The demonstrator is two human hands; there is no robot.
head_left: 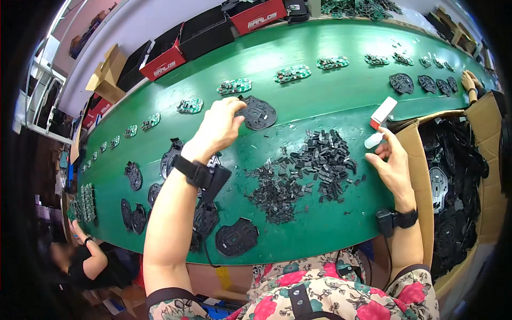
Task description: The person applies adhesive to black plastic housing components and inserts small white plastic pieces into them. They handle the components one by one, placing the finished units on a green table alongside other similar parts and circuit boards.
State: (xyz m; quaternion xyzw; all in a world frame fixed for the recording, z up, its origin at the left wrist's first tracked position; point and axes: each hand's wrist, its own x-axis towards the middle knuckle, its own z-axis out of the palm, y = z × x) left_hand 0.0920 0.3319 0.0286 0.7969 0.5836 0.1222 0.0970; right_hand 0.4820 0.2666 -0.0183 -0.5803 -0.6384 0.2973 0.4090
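My left hand [220,125] reaches over the green table with its fingers closed on the left edge of a black plastic shell [260,113], rounded like a computer mouse base. My right hand [392,162] hovers by the table's right side, its thumb apart from the fingers. A small whitish rounded piece [374,140] shows at its fingertips; whether it is held or worn on a finger I cannot make out. Between my hands lies a heap of small black plastic parts [325,165], with finer black pieces [274,194] beside it. Another black shell [237,237] lies near the front edge.
Green circuit boards [292,74] line the green table [320,112]. A white and red box [383,112] stands beyond my right hand. A cardboard box [413,160] of black parts is at right, red and black boxes [162,64] behind. Other people work at both ends.
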